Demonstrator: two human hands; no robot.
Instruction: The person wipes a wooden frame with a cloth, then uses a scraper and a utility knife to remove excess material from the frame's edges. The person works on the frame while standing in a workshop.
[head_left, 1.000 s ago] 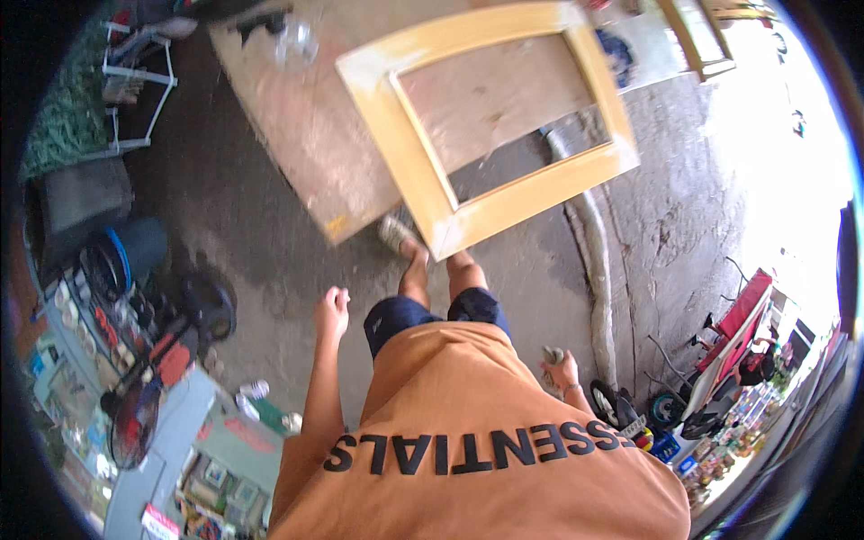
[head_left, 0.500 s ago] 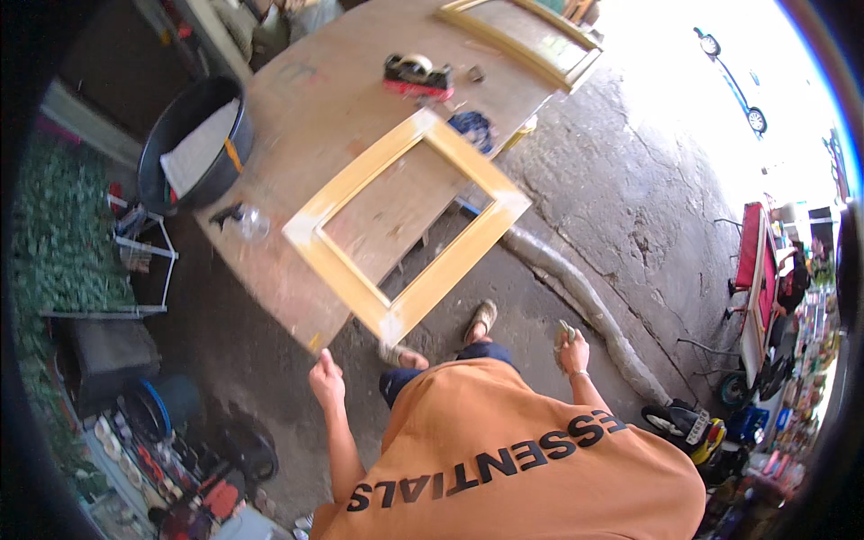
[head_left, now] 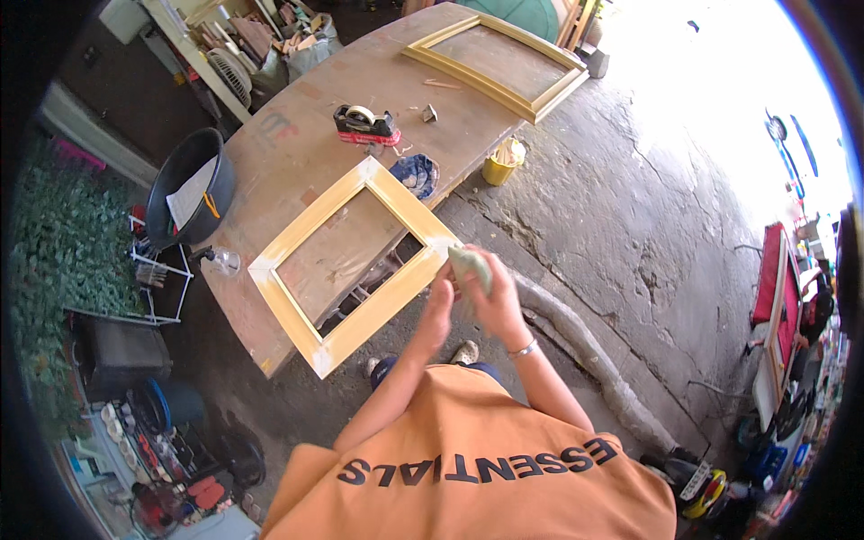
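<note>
Evidently the right hand [head_left: 493, 304] gripped a greenish pad [head_left: 470, 266] near one corner of the wooden frame [head_left: 385, 302], which overhung the table's edge [head_left: 236, 301]; I couldn't tell whether the left hand [head_left: 436, 317], just beside, held anything.

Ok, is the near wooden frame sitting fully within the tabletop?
No, the near wooden frame juts out past the table, whose edge shows through the frame's opening.

Looking like a woodwkg wkshop
Big wkbench [head_left: 288, 180] is bearing a pale wd frame [head_left: 315, 220], 2nd frame [head_left: 472, 77] & tape disp. [head_left: 367, 128]; offcuts [head_left: 256, 34] are sticking up from sacks [head_left: 310, 59] behind; rough conc. floor [head_left: 630, 207] is showing cracks.
</note>
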